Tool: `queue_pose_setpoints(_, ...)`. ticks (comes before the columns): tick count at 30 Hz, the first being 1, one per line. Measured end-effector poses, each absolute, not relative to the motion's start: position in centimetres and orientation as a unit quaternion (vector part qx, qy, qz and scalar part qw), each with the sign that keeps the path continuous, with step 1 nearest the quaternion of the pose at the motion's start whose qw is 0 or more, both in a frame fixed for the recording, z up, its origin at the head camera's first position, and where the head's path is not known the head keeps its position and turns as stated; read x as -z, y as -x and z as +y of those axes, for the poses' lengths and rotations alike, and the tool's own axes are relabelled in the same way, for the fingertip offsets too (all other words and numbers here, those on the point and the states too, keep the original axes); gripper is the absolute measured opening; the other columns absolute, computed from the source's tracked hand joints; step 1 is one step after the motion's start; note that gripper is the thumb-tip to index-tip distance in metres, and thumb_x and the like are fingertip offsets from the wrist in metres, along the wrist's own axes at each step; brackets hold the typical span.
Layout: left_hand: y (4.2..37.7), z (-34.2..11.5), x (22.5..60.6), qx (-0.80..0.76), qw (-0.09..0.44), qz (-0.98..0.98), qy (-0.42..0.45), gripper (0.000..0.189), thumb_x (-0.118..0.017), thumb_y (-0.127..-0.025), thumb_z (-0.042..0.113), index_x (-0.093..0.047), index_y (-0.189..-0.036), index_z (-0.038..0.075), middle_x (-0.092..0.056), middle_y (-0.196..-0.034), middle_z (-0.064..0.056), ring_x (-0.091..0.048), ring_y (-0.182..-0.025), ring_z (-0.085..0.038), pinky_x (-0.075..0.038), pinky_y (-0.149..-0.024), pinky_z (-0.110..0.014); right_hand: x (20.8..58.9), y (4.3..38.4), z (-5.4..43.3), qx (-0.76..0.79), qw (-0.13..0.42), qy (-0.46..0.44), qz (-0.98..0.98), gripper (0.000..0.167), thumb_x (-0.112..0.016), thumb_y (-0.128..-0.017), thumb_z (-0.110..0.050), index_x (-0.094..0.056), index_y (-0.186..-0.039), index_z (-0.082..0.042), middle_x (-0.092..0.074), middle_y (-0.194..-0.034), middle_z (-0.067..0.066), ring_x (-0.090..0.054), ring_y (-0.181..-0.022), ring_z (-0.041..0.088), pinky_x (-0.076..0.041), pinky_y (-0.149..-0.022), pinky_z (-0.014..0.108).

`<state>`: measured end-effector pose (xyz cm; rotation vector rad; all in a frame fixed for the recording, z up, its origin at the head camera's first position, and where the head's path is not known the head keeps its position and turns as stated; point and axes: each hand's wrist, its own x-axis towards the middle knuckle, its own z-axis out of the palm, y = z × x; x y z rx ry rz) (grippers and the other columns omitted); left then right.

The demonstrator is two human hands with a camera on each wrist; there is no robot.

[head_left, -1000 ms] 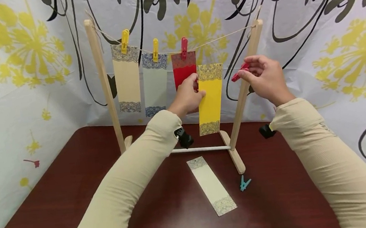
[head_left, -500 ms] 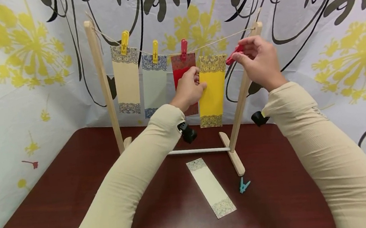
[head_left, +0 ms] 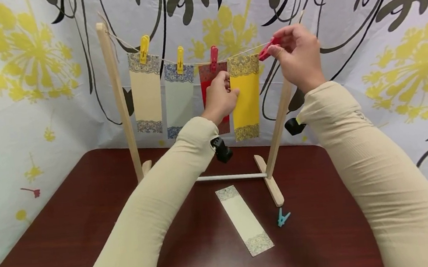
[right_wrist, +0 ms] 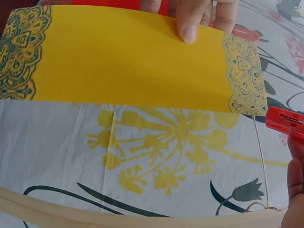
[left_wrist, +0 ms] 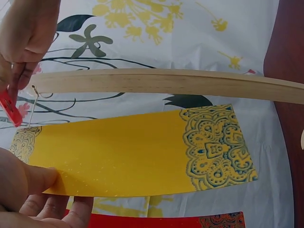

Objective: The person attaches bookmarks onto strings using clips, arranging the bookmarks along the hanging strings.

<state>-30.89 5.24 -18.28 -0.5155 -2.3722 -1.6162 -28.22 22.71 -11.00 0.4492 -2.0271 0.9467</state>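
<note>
My left hand (head_left: 221,96) pinches the left edge of a yellow card (head_left: 244,97) with lacy patterned ends, thumb in front and fingers behind. The card's top edge is level with the string (head_left: 246,52). In the right wrist view the left thumb (right_wrist: 189,29) lies on the card's face. My right hand (head_left: 298,55) pinches a red clothespin (head_left: 269,49) between thumb and fingers, its tip close to the card's upper right corner. A red card (head_left: 208,79), partly hidden by the left hand, hangs from another red clothespin (head_left: 214,58).
A cream card (head_left: 147,95) and a pale grey-blue card (head_left: 180,97) hang at left from yellow clothespins. The wooden post (head_left: 281,126) stands right of the yellow card. A pale card (head_left: 245,220) and a teal clothespin (head_left: 282,217) lie on the dark table (head_left: 321,236).
The left hand has raised the yellow card up to the string. My right hand has moved left and up, bringing the red clothespin close to the card's top corner.
</note>
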Motion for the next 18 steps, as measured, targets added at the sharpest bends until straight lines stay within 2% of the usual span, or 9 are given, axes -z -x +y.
queue_pose_setpoints(10,31.2,5.7,17.5,0.556,0.114,-0.806,0.168,0.04,-0.054,-0.1,0.014,-0.044,-0.138,0.011,-0.054,-0.127,-0.004,-0.055,-0.107,-0.017,-0.048,-0.083,-0.028,9.6,29.1,21.6,-0.361,0.458,-0.186,-0.791,0.01,-0.071,-0.088,-0.007,-0.068,-0.095,0.0,-0.067,-0.084,-0.004,-0.06,-0.071,0.004,-0.047,-0.07,0.017)
queue_pose_setpoints(18,31.3,6.1,17.5,0.569,0.111,-0.801,0.147,0.041,-0.053,-0.1,0.014,-0.043,-0.14,0.011,-0.054,-0.124,-0.003,-0.055,-0.103,-0.017,-0.047,-0.074,-0.027,9.3,30.2,20.8,-0.355,0.456,-0.184,-0.795,0.002,-0.069,-0.088,-0.002,-0.069,-0.09,-0.002,-0.063,-0.083,-0.004,-0.059,-0.07,0.004,-0.047,-0.068,0.017)
